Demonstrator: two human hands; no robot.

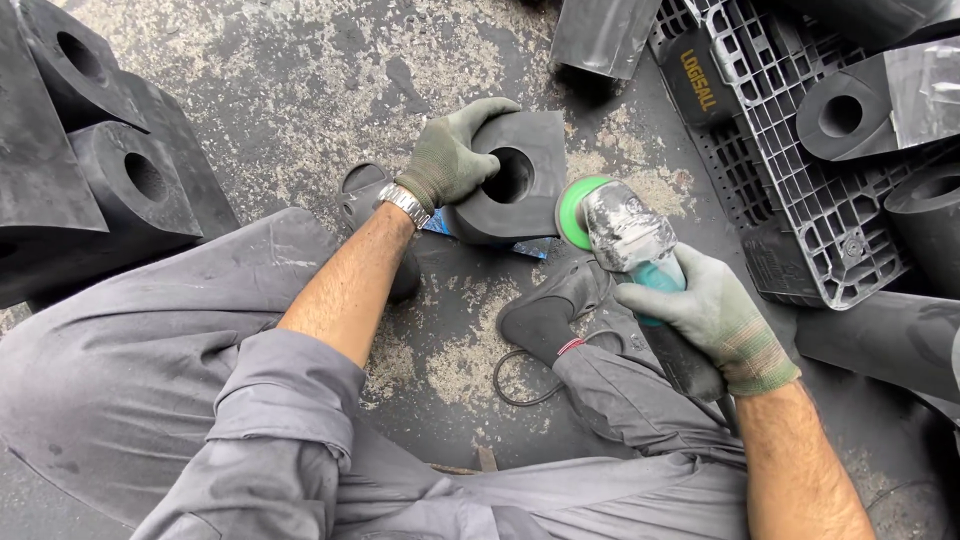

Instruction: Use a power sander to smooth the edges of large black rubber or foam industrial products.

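Dusty concrete floor [300, 80] under me. At frame centre my left hand [450, 155] clamps the black rubber block [515, 185] steady, while my right hand [715, 320] grips the angle grinder [630, 240], its green disc [572, 212] against the block's side.

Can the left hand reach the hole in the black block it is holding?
Probably yes. The left hand already rests on the black rubber block, beside its round hole. Nothing covers the hole, and the angle grinder in the right hand sits off to the side.
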